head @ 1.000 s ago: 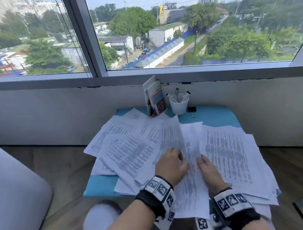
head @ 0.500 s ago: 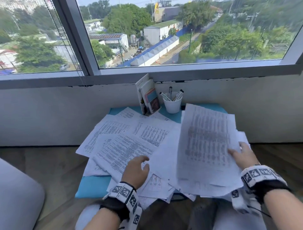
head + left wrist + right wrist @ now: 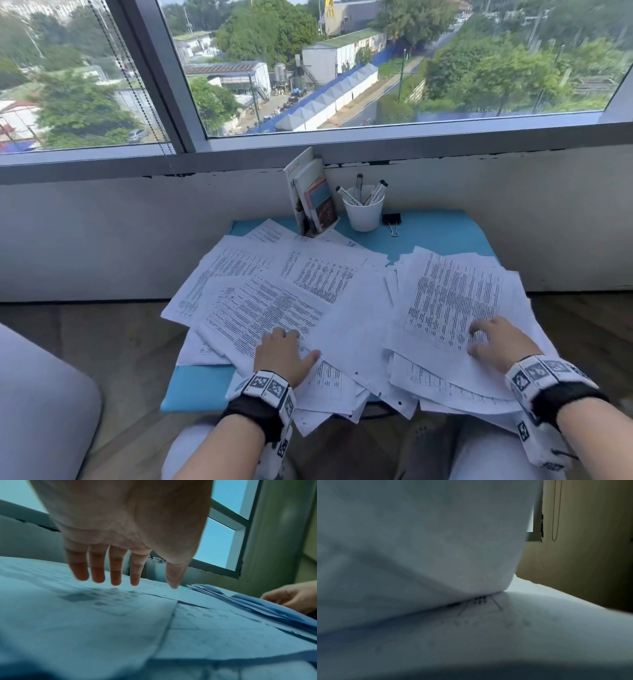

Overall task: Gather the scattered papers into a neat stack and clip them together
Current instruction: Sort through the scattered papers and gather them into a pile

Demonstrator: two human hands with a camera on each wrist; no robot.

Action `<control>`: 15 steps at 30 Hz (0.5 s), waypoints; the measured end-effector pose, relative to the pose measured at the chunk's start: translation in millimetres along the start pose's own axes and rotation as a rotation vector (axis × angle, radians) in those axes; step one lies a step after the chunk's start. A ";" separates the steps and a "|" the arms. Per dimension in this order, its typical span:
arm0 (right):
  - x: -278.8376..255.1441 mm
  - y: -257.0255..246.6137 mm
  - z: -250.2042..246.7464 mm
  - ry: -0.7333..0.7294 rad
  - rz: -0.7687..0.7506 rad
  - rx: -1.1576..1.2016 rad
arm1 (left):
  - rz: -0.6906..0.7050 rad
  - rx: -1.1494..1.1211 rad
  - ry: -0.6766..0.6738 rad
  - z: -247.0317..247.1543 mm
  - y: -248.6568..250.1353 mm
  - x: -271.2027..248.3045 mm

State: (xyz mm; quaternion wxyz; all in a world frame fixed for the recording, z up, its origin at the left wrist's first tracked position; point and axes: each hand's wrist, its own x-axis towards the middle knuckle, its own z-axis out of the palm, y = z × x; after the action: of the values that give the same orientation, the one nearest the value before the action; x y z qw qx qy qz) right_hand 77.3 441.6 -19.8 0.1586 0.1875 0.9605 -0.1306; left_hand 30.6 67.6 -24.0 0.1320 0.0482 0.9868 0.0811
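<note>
Looking at the papers (image 3: 308, 301), we're seeing them lying scattered all over the blue bench (image 3: 438, 236), a rough pile on the right. Our left hand (image 3: 284, 353) is hovering over the left sheets, fingers (image 3: 97, 574) straight, holding nothing. Our right hand (image 3: 496, 346) is resting on the right pile; can't tell its grip. The binder clip (image 3: 391, 219) is sitting beside the white cup (image 3: 363, 212).

A wide window (image 3: 376, 68) shows daylit trees above a white wall (image 3: 102, 236) and wooden floor (image 3: 102, 342)
</note>
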 end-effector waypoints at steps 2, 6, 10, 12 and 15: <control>-3.9 -1.0 -0.7 0.004 0.006 0.007 | 0.032 -0.010 -0.003 1.6 13.4 5.1; -11.4 -2.1 -0.7 -0.022 0.002 -0.003 | 0.000 -0.003 -0.059 8.7 35.7 14.2; -18.2 -1.7 4.1 -0.025 -0.004 0.011 | -0.077 -0.116 -0.076 9.4 47.0 20.8; -20.0 -2.0 5.5 -0.021 -0.006 0.010 | -0.112 -0.133 -0.081 11.8 50.4 21.4; -24.1 -2.2 5.9 -0.068 -0.002 0.008 | -0.140 -0.023 -0.074 14.5 55.4 17.8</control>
State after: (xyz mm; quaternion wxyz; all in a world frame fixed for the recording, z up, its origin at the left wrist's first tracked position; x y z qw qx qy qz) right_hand 99.2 430.1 -16.2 0.1905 0.1826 0.9542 -0.1410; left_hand 21.4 126.2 -32.8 0.1742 -0.0195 0.9812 0.0811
